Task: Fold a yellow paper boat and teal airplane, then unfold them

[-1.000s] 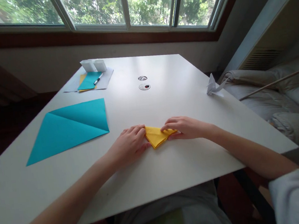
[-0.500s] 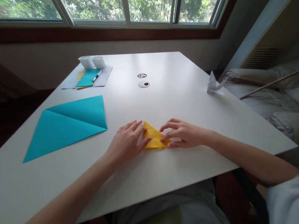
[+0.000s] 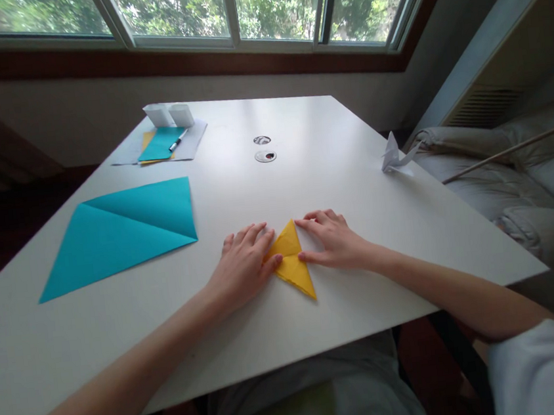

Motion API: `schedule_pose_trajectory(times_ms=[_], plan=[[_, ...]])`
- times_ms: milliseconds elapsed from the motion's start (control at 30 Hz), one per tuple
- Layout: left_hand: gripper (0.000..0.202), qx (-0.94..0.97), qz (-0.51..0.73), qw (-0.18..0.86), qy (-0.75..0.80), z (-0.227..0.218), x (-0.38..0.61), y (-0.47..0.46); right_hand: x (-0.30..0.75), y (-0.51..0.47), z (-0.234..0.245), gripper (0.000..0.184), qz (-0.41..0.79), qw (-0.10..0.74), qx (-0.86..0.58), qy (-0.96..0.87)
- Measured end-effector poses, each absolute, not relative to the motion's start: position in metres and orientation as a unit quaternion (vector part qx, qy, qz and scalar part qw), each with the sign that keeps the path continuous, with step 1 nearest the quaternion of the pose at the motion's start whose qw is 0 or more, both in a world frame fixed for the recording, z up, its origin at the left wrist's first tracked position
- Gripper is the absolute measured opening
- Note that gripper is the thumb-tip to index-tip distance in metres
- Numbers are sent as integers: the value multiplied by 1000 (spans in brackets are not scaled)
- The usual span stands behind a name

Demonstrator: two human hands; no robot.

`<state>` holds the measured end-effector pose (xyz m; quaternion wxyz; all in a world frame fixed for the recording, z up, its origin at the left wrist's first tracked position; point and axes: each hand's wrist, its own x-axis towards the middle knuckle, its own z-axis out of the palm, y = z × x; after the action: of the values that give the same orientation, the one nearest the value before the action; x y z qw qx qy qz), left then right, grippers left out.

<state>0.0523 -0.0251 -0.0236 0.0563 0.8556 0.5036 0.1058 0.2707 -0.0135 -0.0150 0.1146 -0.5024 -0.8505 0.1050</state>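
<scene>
A folded piece of yellow origami paper (image 3: 293,270) lies on the white table in front of me, its outline a triangle with one tip pointing toward me. A crease runs across its middle. My left hand (image 3: 247,263) holds its left side, thumb pressed on top and fingers bent along the edge. At the right edge, my right hand (image 3: 335,241) grips with thumb and index finger, the thumb near the crease and the index finger by the upper tip. The paper's left corner is hidden under my left fingers.
A large folded turquoise sheet (image 3: 131,233) lies to the left. Farther back are smaller turquoise paper (image 3: 159,144), a pen (image 3: 178,140) and white folded-paper boxes (image 3: 181,115). A white paper crane (image 3: 393,155) stands by the right edge of the table (image 3: 322,163).
The yellow paper has been turned, so one tip now points toward me instead of to the right. My right hand has shifted slightly up along its edge; the left stays beside it.
</scene>
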Motion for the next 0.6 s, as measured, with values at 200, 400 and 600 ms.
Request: schedule_pose_trajectory(times_ms=[200, 400, 600], plan=[[34, 847, 155, 114, 496, -24, 55, -22, 265, -13, -12, 69, 124, 104, -543, -824], [23, 811, 249, 231, 477, -14, 60, -23, 265, -10, -13, 65, 145, 121, -547, -816], [24, 774, 318, 298, 460, -12, 58, -20, 265, -9, -10, 21, 222, 193, -486, -823]])
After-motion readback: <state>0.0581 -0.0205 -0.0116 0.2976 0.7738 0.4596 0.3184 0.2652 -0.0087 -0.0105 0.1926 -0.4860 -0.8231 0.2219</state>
